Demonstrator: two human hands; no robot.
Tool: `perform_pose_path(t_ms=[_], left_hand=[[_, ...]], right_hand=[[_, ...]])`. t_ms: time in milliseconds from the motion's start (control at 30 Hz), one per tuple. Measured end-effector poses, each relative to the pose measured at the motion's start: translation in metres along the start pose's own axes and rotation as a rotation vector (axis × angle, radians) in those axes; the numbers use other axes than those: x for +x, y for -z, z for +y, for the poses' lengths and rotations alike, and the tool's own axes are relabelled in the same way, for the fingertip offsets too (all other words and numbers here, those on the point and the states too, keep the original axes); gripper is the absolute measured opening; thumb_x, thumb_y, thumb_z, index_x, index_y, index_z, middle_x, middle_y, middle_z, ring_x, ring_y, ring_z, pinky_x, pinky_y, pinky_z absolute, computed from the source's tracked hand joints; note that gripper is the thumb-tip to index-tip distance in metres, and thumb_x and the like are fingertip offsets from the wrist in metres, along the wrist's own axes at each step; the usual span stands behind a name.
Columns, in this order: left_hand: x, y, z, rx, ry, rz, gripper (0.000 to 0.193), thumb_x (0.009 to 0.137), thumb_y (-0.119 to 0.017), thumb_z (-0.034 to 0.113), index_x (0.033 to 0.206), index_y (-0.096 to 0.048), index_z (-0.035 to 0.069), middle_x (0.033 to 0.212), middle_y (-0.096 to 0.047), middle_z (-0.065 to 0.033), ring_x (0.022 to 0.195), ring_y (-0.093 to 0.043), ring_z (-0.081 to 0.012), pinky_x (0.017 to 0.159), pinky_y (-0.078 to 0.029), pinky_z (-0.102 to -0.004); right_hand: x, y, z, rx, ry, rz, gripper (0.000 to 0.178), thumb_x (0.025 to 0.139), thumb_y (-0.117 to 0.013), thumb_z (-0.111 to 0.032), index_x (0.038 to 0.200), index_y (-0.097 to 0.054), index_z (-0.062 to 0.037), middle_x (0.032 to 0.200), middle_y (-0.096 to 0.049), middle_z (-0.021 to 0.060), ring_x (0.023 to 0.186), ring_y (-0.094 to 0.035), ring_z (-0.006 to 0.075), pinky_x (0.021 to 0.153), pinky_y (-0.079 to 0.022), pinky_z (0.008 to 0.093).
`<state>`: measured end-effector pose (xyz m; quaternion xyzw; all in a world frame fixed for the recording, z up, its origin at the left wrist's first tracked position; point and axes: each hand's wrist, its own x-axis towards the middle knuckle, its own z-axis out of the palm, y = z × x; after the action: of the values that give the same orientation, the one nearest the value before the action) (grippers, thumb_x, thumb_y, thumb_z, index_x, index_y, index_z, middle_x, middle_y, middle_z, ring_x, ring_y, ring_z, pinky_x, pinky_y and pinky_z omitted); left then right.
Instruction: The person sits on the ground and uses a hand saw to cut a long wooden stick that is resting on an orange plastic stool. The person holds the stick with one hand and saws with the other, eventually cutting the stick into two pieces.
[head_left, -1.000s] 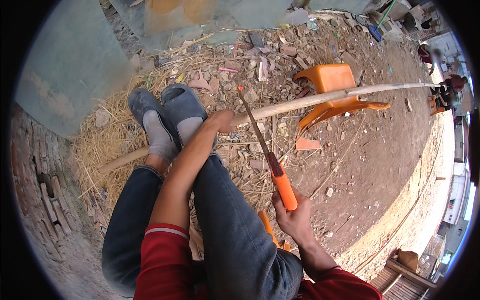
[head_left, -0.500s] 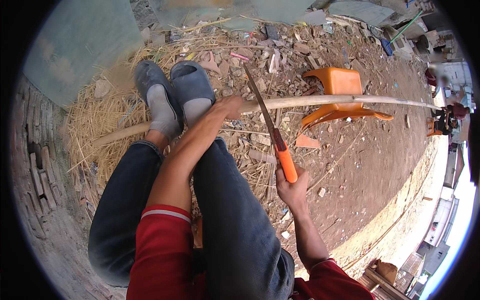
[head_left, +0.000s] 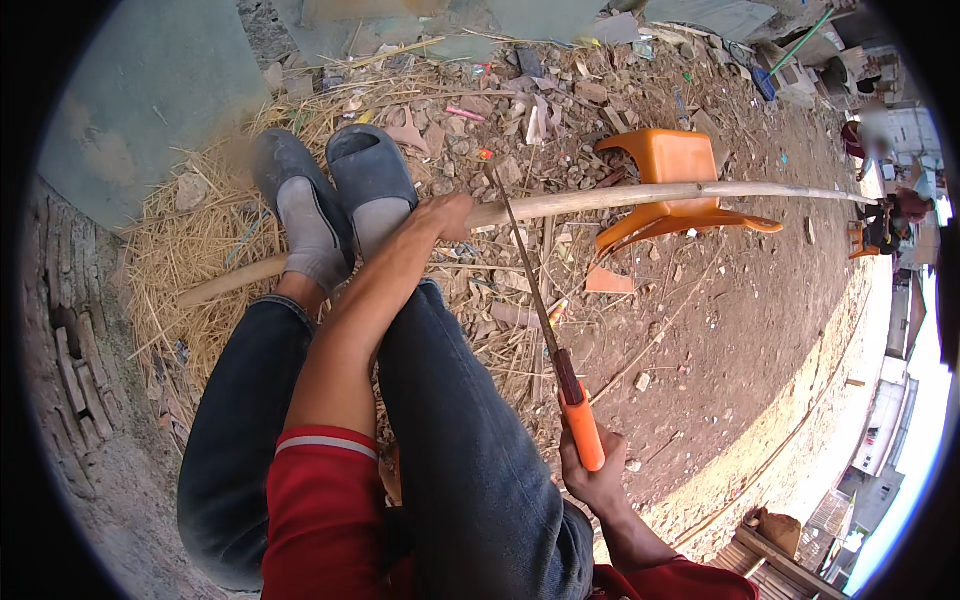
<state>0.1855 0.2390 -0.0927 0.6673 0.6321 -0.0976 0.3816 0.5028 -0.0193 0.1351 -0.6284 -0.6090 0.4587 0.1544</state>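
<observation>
Head view, looking down on a seated person in blue jeans and grey slippers: the left hand is closed around a long pale pole that runs across straw-strewn dirt ground, its near end passing under the feet. The right hand grips the orange handle of a long-bladed knife, the blade angled up with its tip at the pole just beside the left hand. An overturned orange plastic stool lies beyond the pole.
</observation>
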Motion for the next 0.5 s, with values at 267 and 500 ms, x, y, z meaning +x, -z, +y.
perform_pose_path(t_ms=[267, 500], left_hand=[[0.009, -0.006, -0.001, -0.016, 0.004, -0.050, 0.051, 0.078, -0.078, 0.023, 0.123, -0.071, 0.000, 0.123, -0.073, -0.0223, 0.118, -0.070, -0.0350, 0.101, -0.055, -0.0447], [0.006, 0.003, 0.005, -0.026, 0.021, -0.049, 0.048, 0.080, -0.081, 0.022, 0.123, -0.071, 0.003, 0.125, -0.073, -0.0187, 0.117, -0.071, -0.0327, 0.099, -0.057, -0.0440]], right_hand=[[0.199, -0.067, -0.016, 0.026, 0.148, 0.184, 0.021, 0.089, -0.067, -0.015, 0.079, -0.063, 0.0025, 0.059, -0.058, 0.0138, 0.054, -0.058, 0.0184, 0.055, -0.048, 0.0377], [-0.034, 0.006, 0.025, -0.086, 0.106, -0.007, 0.006, 0.086, -0.067, -0.006, 0.084, -0.068, -0.0005, 0.065, -0.066, 0.0108, 0.056, -0.068, 0.0184, 0.056, -0.054, 0.0354]])
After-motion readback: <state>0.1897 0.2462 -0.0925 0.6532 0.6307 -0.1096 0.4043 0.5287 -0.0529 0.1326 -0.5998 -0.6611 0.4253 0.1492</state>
